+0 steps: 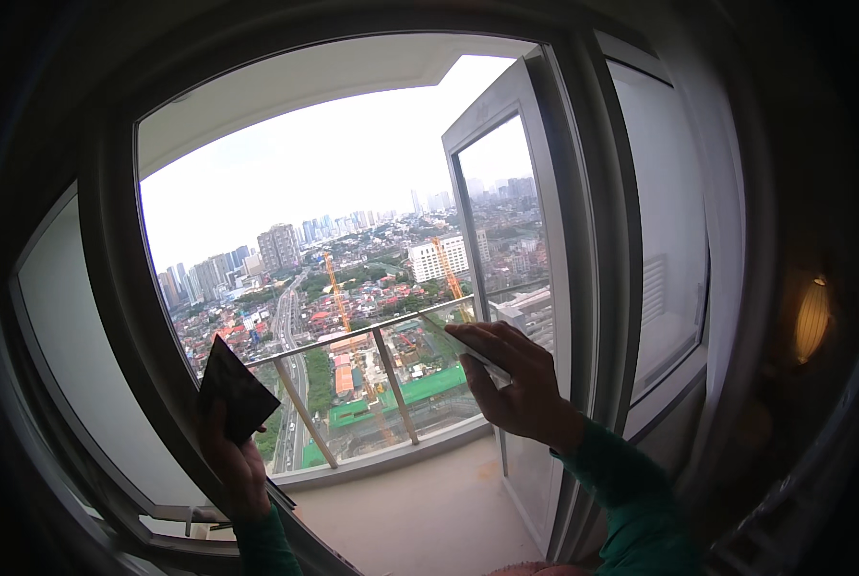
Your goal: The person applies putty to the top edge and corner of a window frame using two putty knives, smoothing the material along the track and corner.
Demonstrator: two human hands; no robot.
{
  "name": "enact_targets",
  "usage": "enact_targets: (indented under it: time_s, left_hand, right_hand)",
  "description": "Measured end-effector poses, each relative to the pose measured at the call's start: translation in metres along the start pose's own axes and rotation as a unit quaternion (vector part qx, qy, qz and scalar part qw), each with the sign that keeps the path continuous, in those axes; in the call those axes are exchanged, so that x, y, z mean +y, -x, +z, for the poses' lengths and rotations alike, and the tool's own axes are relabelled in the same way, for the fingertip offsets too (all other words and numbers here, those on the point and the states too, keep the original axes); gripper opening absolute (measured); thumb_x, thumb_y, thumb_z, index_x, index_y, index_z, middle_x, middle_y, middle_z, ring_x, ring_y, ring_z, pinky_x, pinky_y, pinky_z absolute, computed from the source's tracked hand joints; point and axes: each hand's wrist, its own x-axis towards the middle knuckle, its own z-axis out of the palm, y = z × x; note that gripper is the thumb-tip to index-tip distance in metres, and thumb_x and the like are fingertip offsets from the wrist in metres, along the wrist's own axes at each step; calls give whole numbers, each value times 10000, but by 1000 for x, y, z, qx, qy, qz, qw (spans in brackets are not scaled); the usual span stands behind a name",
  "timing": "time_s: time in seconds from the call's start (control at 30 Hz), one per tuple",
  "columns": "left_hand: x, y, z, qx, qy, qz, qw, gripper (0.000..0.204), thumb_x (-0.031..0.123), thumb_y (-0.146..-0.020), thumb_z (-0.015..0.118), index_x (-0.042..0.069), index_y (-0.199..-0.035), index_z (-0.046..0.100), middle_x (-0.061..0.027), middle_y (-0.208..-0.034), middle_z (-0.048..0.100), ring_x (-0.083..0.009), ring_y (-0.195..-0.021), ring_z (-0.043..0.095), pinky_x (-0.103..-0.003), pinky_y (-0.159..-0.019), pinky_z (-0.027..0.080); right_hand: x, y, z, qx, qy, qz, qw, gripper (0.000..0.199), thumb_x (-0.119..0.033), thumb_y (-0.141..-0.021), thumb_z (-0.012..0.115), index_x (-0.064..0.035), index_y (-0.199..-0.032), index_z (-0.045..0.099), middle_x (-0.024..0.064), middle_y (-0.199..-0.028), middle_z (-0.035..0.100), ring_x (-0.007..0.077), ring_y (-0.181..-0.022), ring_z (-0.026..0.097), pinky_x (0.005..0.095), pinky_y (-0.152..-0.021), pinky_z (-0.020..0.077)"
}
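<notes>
My left hand (pixel 236 468), at the lower left, is closed on a dark, flat, four-cornered piece (pixel 238 392) held up with one corner pointing upward. Its kind does not show. To the right, my right hand (pixel 525 389) is raised and closed, thumb below and fingers above a thin, flat, pale piece (pixel 483 355). That piece is seen nearly edge-on and slants up to the left. Both hands are in front of an open balcony doorway, well apart from each other. Green sleeves cover my forearms.
A glass door (pixel 535 192) in a grey frame stands swung outward on the right. Beyond the pale balcony floor (pixel 410 509) runs a glass railing (pixel 391 384), high above a city. Window panes (pixel 660 221) flank the opening. A lit lamp (pixel 812 322) glows far right.
</notes>
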Motion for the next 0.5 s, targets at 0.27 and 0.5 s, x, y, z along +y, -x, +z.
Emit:
enact_targets:
  time_s: [0.27, 0.5]
  left_hand:
    - [-99, 154, 68, -55, 78, -323, 942, 215, 129, -1023, 532, 28, -1195, 614, -97, -983, 723, -206, -803, 715, -348, -595, 565]
    - [-116, 200, 64, -92, 21, -251, 963, 249, 92, -1018, 528, -8, -1222, 631, -140, -1053, 723, -246, -822, 738, -383, -654, 599]
  right_hand:
    - [-27, 148, 64, -28, -57, 129, 990, 476, 69, -890, 623, -31, -1355, 601, 188, -1154, 685, 352, -1009, 698, 409, -843, 592]
    - [-13, 269, 48, -69, -255, 526, 808, 430, 14, -925, 601, 4, -1354, 566, 163, -1081, 700, 316, -956, 702, 437, -802, 598]
